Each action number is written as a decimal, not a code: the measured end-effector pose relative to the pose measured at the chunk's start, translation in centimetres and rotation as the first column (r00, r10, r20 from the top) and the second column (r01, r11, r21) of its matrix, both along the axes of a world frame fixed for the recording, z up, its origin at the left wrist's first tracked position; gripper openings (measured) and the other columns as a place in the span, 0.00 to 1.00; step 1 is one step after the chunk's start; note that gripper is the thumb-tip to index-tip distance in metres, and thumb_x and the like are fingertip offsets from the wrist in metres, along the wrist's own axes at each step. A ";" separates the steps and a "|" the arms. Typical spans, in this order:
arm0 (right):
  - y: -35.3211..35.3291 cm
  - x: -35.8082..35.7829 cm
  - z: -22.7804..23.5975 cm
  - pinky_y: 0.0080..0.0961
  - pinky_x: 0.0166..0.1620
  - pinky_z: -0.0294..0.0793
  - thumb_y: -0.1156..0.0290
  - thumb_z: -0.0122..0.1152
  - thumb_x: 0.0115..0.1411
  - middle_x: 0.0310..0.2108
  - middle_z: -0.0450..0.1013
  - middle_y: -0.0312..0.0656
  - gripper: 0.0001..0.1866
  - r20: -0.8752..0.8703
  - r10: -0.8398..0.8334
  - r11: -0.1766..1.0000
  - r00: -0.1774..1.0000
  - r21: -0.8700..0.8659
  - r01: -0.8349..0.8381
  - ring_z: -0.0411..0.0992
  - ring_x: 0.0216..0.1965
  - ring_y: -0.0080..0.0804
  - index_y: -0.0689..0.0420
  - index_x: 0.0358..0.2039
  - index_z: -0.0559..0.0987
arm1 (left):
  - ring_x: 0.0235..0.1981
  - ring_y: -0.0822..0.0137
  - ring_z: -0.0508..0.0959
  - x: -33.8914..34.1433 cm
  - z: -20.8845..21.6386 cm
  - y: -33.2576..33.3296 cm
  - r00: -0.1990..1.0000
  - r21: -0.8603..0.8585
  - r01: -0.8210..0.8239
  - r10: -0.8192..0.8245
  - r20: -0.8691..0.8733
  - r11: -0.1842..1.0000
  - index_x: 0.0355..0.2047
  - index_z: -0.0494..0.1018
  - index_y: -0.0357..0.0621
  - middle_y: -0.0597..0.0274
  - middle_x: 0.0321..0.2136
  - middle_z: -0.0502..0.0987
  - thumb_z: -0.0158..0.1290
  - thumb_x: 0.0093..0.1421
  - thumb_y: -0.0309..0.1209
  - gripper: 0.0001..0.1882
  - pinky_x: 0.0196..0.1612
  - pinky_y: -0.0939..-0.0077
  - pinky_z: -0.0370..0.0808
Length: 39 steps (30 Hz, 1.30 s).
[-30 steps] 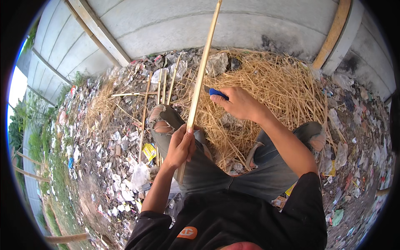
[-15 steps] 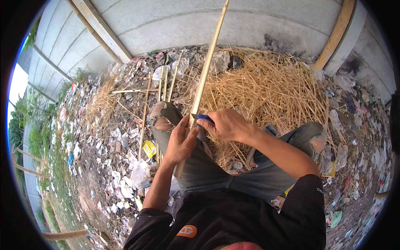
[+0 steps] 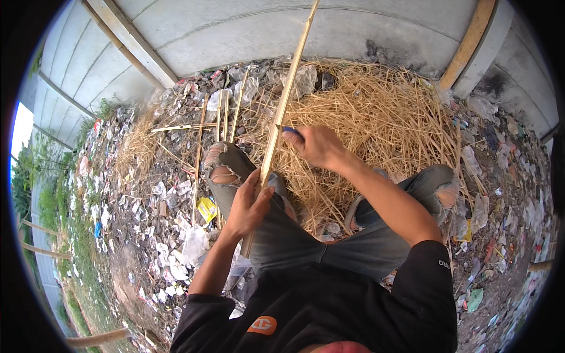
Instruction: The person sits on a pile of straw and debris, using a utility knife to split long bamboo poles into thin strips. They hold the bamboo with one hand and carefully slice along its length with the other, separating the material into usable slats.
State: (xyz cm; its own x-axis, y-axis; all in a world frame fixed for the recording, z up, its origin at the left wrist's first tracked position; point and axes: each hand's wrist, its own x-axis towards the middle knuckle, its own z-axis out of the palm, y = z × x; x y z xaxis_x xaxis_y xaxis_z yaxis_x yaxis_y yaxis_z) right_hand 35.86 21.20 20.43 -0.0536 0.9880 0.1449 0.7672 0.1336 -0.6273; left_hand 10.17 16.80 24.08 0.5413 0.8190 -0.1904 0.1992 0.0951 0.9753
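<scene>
A long, pale bamboo strip (image 3: 286,94) slants up and away from my lap toward the wall. My left hand (image 3: 248,207) is closed around its lower part, above my left thigh, and the strip's near end shows below the wrist. In my right hand (image 3: 319,146) is a knife with a blue handle (image 3: 288,130), its dark blade lying against the strip higher up. Most of the handle is hidden by the fingers.
Straw-like bamboo shavings (image 3: 376,112) are heaped ahead and to the right. Several split strips (image 3: 226,115) lie beyond my left knee. Litter (image 3: 170,259) covers the ground at left. A grey panel wall (image 3: 365,29) with wooden posts (image 3: 468,44) stands ahead.
My right hand with the knife has moved up along the bamboo strip, away from my left hand. The left hand keeps its hold on the lower part.
</scene>
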 end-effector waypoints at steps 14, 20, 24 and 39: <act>3.3 17.9 0.7 0.24 0.15 0.53 0.39 0.32 0.73 0.14 0.58 0.29 0.35 -0.057 -0.659 0.752 0.750 -0.049 0.657 0.52 0.13 0.18 0.56 0.29 0.77 | 0.45 0.72 0.74 -4.2 -1.3 -5.4 0.974 -0.102 0.219 -0.223 -0.036 0.970 0.67 0.58 0.30 0.59 0.46 0.75 0.53 0.69 0.32 0.30 0.49 0.77 0.69; 1.9 24.8 1.9 0.37 0.25 0.63 0.48 0.39 0.74 0.15 0.67 0.37 0.33 -0.121 -0.784 0.587 0.608 0.173 0.791 0.63 0.16 0.31 0.60 0.22 0.75 | 0.60 0.69 0.70 -6.2 0.1 -7.5 0.941 -0.079 0.334 -0.337 -0.034 0.939 0.67 0.60 0.29 0.50 0.57 0.75 0.56 0.68 0.31 0.32 0.63 0.74 0.64; 2.2 17.6 3.7 0.35 0.21 0.58 0.41 0.41 0.72 0.14 0.63 0.32 0.32 -0.141 -0.494 0.828 0.858 0.225 0.514 0.58 0.14 0.28 0.56 0.25 0.76 | 0.32 0.83 0.69 -3.2 1.2 -4.6 0.978 -0.013 0.203 -0.204 -0.039 0.979 0.69 0.56 0.29 0.67 0.38 0.76 0.56 0.69 0.33 0.34 0.35 0.87 0.68; -6.1 -0.2 5.3 0.46 0.25 0.76 0.46 0.50 0.69 0.15 0.74 0.51 0.28 0.092 0.137 0.972 0.986 0.181 -0.152 0.78 0.20 0.52 0.59 0.27 0.78 | 0.12 0.82 0.64 0.8 0.9 -0.9 0.982 0.009 0.010 -0.011 0.187 1.000 0.71 0.50 0.33 0.72 0.19 0.69 0.49 0.72 0.31 0.32 0.13 0.85 0.60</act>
State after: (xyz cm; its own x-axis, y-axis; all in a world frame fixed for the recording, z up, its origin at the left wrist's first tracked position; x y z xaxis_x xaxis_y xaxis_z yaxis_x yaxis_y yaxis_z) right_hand 35.69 15.11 25.77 -0.2126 0.9249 0.3153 0.7770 0.3556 -0.5194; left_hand 11.01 15.92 25.01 0.5755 0.8140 -0.0784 0.0139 0.0862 0.9962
